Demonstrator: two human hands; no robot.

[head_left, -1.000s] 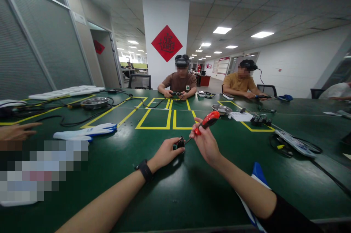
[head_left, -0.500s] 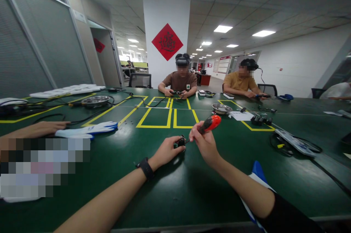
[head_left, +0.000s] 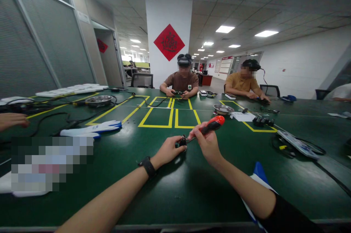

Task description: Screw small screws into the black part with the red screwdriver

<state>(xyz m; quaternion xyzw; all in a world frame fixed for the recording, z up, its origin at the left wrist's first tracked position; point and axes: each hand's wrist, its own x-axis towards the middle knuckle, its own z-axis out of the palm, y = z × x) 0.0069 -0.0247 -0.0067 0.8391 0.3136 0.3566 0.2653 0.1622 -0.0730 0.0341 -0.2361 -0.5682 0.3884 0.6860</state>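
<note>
Holding a black part (head_left: 183,142) upright on the table (head_left: 142,196), between thumb and fingers of the left hand (head_left: 168,150); gripped below its metal neck, probably for steadiness against a sideways push. Parted only about as wide as the part, by the look of that grip, though partly hidden behind it. Gripping a screwdriver (head_left: 213,124) in the right hand (head_left: 207,144), with fingers bunched closely around the base of the handle, presumably for fine aim. Slanting down and leftward from those fingers to the side of the part; too small to tell whether touching at the tip. Tilted upward and rightward at the handle, likely to clear the left thumb. Flanked, farther out, by a near glove (head_left: 260,171) passing under the right forearm, by a left glove (head_left: 93,129) well left of the left fingers, and by a bowl (head_left: 223,112) and a paper (head_left: 242,116) beyond the right fingers, perhaps set off for room. Fronted, beyond both sets of fingers, by yellow tape (head_left: 156,126), apparently for marking out places.
</note>
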